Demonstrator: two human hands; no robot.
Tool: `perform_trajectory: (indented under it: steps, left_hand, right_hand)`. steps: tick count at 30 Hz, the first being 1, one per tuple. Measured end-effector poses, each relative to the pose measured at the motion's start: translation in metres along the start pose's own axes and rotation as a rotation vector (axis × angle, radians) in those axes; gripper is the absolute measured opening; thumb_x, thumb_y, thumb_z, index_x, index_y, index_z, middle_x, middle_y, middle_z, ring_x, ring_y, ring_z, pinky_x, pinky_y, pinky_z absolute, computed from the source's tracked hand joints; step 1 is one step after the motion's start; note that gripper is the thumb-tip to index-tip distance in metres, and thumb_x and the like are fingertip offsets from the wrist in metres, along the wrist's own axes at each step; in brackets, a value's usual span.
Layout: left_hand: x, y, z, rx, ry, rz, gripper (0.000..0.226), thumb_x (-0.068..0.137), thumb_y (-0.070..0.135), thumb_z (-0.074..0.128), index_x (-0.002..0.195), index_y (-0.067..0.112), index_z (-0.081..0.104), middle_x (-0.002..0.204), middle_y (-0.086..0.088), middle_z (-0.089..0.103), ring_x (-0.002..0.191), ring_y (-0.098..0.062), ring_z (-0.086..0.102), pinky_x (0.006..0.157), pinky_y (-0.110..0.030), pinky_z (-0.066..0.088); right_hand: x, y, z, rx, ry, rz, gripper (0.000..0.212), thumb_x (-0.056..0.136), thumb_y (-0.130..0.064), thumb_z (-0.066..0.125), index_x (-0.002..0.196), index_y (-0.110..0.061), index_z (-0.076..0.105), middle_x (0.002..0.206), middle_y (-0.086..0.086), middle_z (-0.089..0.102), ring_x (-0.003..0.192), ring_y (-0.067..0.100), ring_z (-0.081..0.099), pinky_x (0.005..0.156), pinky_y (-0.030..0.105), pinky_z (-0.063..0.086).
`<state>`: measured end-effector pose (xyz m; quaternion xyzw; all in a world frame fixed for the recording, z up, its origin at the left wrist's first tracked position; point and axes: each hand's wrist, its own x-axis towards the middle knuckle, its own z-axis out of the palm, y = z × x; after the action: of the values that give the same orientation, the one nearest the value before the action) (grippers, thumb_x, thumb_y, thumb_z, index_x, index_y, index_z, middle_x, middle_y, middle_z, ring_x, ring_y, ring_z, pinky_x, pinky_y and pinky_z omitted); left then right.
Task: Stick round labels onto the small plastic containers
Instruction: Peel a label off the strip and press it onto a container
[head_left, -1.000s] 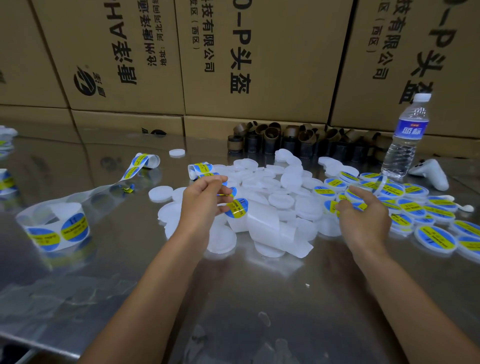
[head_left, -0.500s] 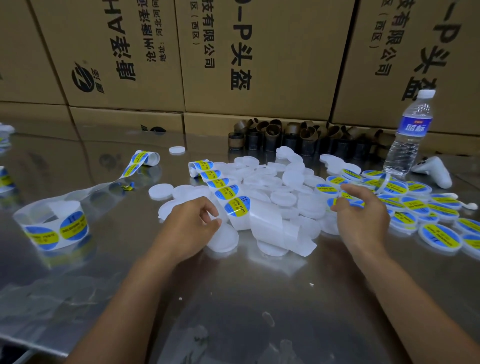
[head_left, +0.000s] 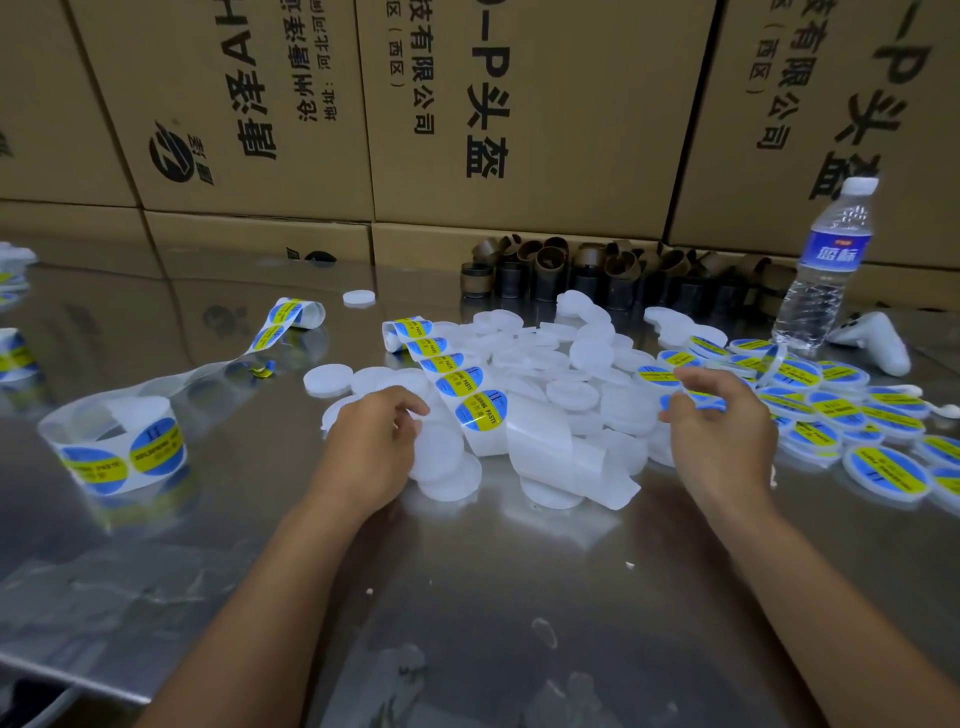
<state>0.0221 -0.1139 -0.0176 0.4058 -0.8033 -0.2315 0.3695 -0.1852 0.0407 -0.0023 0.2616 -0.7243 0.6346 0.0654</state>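
Observation:
Plain white round containers (head_left: 571, 364) lie heaped mid-table. Draped across the heap is a label strip (head_left: 472, 410) with blue-and-yellow round labels, its near end bare backing. At the heap's near left edge my left hand (head_left: 374, 441) curls its fingers round a plain white container (head_left: 441, 457). My right hand (head_left: 722, 426) is at the heap's right side and pinches a labelled container (head_left: 693, 400) between thumb and fingers; most of that container is hidden. Several finished labelled containers (head_left: 831, 410) are spread to the right.
On the steel table (head_left: 467, 571), a label roll (head_left: 119, 452) stands at the left. Further back are cardboard cores (head_left: 597, 275), a water bottle (head_left: 826, 270) and a white controller (head_left: 878, 343). Cartons (head_left: 519, 104) form a wall behind.
My left hand let go of the label strip, which now lies on the heap, and dropped nearer onto a plain container. My right hand stayed at the heap's right side.

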Motion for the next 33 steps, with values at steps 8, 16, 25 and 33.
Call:
perform_trajectory:
  steps: [8,16,25,33]
  left_hand:
    - [-0.004,0.025,0.010,-0.371,0.239,0.241,0.026,0.094,0.008,0.046,0.100,0.029,0.061,0.090,0.008,0.056,0.078,0.003,0.051,0.068,-0.007,0.037]
    - [-0.007,0.037,0.019,-0.503,0.196,0.272,0.038,0.094,0.004,0.046,0.088,0.037,0.063,0.096,0.018,0.061,0.093,0.009,0.054,0.072,-0.005,0.038]
    - [-0.007,0.047,0.021,-0.982,-0.089,-0.119,0.024,0.092,0.012,0.059,0.084,0.030,0.073,0.086,0.010,0.073,0.085,-0.009,0.067,0.073,-0.023,0.055]
    - [-0.012,0.053,0.012,-1.099,-0.211,-0.146,0.023,0.066,0.018,0.061,0.082,0.029,0.073,0.083,0.003,0.062,0.071,-0.011,0.056,0.061,-0.025,0.047]
  right_hand:
    - [-0.022,-0.031,0.004,0.189,-0.128,-0.087,0.025,0.088,-0.005,0.054,0.086,-0.028,0.062,0.090,-0.008,0.064,0.074,0.016,0.063,0.057,0.013,0.043]
    - [-0.054,-0.064,0.033,0.404,-0.579,0.212,0.012,0.092,-0.015,0.056,0.085,-0.019,0.066,0.067,-0.003,0.064,0.043,0.008,0.049,0.050,0.015,0.043]
    - [-0.061,-0.057,0.051,0.393,-0.668,0.240,0.010,0.090,-0.025,0.061,0.095,-0.016,0.065,0.077,0.000,0.071,0.055,0.010,0.062,0.064,0.023,0.052]
    - [-0.063,-0.057,0.053,0.475,-0.772,0.315,0.023,0.090,-0.022,0.060,0.097,-0.001,0.068,0.077,0.005,0.068,0.054,0.008,0.054,0.060,0.018,0.046]
